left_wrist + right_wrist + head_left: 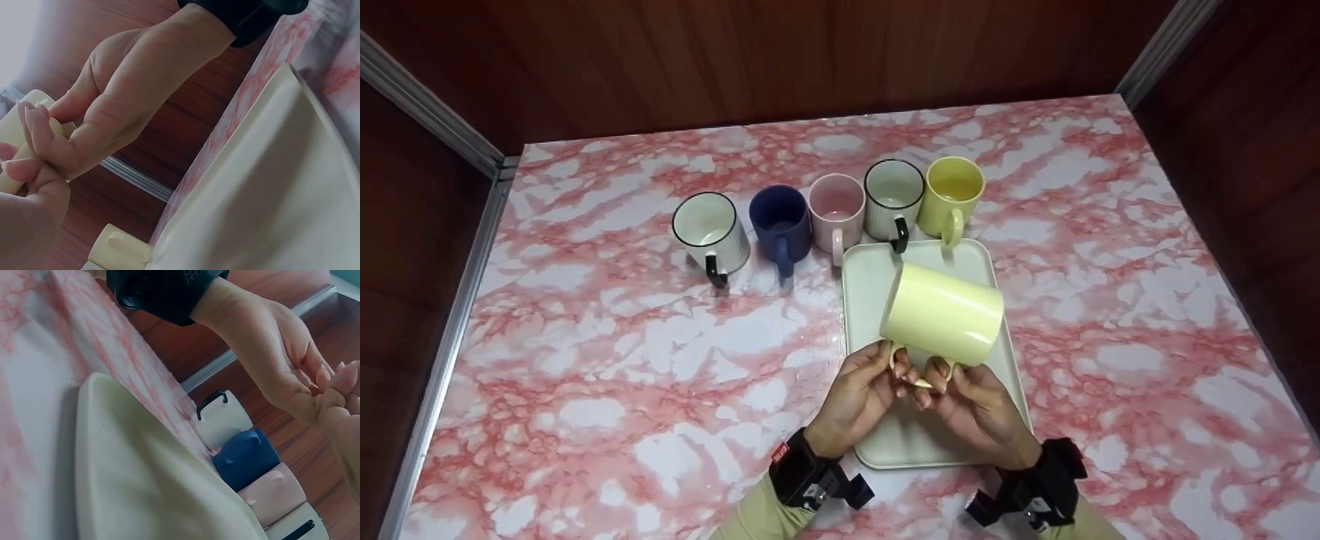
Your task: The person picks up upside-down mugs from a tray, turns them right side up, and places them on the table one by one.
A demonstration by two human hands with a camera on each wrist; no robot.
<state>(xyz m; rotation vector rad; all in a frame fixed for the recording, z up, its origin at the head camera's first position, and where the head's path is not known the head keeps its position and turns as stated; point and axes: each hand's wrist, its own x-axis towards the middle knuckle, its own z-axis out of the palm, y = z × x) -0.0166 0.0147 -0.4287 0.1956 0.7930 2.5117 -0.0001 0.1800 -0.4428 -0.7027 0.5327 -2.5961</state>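
A pale yellow mug (945, 313) is held above the cream tray (870, 442), tipped on its side with its handle toward me. Its opening cannot be seen in the head view. My left hand (851, 401) pinches one end of the handle between thumb and fingers. At the handle's other end, my right hand (986, 412) grips it with curled fingers. The two hands' fingertips nearly meet inside the loop. In the left wrist view, the handle (21, 160) passes between both hands' fingers. The right wrist view hides the mug behind my hands.
Behind the tray stands a row of upright mugs: a white one with black rim (712, 232), a blue one (780, 229), a pink one (837, 214), another white-and-black one (892, 199) and a yellow one (952, 195). Dark wooden panels (810, 60) border the pink marbled table (697, 360).
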